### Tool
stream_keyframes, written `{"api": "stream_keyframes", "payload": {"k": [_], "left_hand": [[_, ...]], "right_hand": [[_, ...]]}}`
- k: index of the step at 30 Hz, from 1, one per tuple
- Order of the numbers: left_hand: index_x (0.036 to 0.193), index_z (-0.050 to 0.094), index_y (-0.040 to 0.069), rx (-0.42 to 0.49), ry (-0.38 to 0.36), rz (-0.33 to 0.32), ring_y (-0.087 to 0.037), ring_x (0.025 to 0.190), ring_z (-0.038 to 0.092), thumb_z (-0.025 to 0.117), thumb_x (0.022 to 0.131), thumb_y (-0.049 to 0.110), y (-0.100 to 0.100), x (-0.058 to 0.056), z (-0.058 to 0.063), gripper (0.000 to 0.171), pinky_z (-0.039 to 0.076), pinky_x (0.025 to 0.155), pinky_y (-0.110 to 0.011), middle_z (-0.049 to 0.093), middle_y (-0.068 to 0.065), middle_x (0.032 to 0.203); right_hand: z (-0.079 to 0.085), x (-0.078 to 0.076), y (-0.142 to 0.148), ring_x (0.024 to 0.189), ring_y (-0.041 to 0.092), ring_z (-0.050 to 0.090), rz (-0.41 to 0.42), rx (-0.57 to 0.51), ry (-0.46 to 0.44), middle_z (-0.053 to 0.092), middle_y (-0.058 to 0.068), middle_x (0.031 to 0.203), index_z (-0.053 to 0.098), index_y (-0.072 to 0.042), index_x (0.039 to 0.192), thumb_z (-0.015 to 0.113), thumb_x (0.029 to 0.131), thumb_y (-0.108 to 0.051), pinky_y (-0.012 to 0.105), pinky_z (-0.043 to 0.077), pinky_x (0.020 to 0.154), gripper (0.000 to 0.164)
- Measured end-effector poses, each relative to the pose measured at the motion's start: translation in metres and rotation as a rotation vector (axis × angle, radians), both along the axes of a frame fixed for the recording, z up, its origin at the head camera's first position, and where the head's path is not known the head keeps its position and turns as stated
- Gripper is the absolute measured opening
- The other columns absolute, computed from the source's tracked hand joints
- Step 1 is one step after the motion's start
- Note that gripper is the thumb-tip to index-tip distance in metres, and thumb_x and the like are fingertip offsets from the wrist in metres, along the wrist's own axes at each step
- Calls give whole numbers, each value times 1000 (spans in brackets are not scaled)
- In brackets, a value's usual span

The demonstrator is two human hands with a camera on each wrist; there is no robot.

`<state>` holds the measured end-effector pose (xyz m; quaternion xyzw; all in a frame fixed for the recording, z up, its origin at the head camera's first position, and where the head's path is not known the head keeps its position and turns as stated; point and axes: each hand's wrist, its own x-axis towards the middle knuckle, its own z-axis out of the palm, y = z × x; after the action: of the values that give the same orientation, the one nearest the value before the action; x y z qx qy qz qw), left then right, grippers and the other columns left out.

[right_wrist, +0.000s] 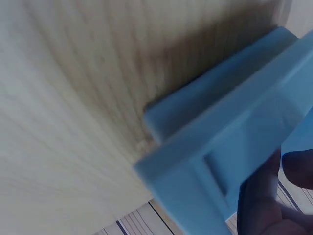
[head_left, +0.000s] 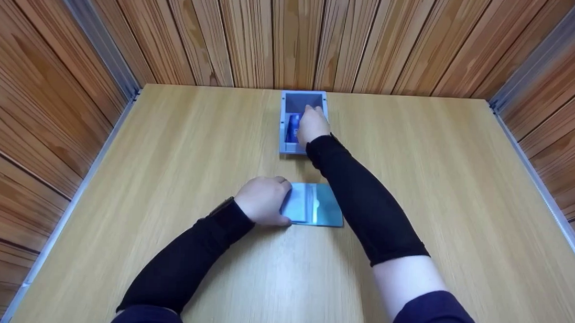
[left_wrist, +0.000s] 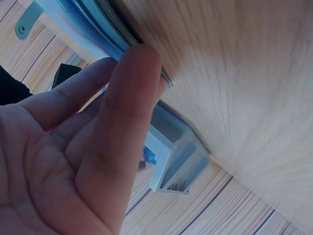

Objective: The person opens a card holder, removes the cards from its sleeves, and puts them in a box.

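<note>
A light-blue card holder (head_left: 326, 206) lies opened flat on the table, with clear sleeves on its left half. My left hand (head_left: 263, 200) holds its left edge; the left wrist view shows the thumb (left_wrist: 124, 112) and fingers pinching the layered edge of the holder (left_wrist: 100, 29). A snap tab (left_wrist: 28, 20) sticks out beyond it. Farther back, my right hand (head_left: 313, 125) reaches into a grey-blue box (head_left: 303, 148), beside a dark blue item (head_left: 293, 127) inside. Its fingertips are partly hidden, so whether they grip anything is unclear. The right wrist view shows the box rim (right_wrist: 220, 112) close to the fingers (right_wrist: 264, 196).
The box stands at the table's back edge against a wood-plank wall (head_left: 249, 36). Plank walls with grey metal rails (head_left: 100, 40) bound both sides. Bare wooden tabletop (head_left: 173, 143) surrounds the holder and the box.
</note>
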<state>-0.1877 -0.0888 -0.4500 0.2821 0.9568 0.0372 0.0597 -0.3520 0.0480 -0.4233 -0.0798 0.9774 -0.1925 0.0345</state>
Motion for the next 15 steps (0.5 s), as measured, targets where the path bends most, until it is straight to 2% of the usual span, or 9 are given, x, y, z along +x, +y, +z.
{"api": "stream_keyframes", "payload": {"k": [3,9,13,15], "left_hand": [[124,61,4,2,1,-2,-23,96,64,77,69,59,0,0,0,79,53,83,-40,66,-8,115],[122,61,4,8,20,-9,-23,95,64,77,69,59,-1,1,0,78,53,82,-41,66,-8,113],[122,61,4,9,16,-7,-23,95,65,77,69,59,-1,1,0,79,53,82,-41,66,-8,113],[123,61,4,8,13,-4,-23,95,65,77,69,59,-1,1,0,79,53,82,-41,66,-8,114]], "right_hand": [[-2,0,1,138,29,42,1,-16,-21,47,17,148,29,1,152,55,94,-8,35,34,113,64],[-4,2,1,133,26,49,8,-93,-90,55,14,142,30,-5,153,47,94,-5,36,37,111,61],[-6,5,2,111,23,59,23,-96,-77,65,14,125,31,-5,152,44,93,-3,35,43,105,61],[-6,6,2,97,21,59,28,-112,-77,69,12,111,31,-5,152,45,93,-3,33,45,100,61]]}}
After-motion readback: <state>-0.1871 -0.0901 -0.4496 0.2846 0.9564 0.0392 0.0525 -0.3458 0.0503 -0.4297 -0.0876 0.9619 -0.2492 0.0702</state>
